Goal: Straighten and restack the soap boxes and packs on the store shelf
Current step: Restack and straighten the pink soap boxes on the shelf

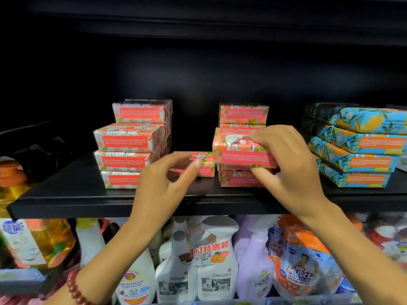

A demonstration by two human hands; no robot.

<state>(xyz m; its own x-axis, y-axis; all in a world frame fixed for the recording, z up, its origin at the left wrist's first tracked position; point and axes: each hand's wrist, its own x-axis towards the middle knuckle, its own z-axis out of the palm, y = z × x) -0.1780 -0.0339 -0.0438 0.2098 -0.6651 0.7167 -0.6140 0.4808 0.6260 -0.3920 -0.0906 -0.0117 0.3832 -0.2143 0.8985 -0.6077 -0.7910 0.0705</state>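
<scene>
right hand [290,170] grips a pink box [240,153], tilted, in front of the middle stack [240,179] | left hand [158,186] loosely curled, fingertips at a low box [204,168] lying between middle stack and left stack [130,148]; whether it grips cannot be told | left stack uneven, 4 high | blue packs [363,148] at right | all on the shelf [77,194]

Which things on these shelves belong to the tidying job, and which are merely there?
Part of the job: pink soap box, gripped by the right hand; small pink box by the left hand; left pink stack; middle pink stack; blue soap packs.
Just lying about, lower down: spray bottles; Mr Muscle pouch; orange bottle.
</scene>
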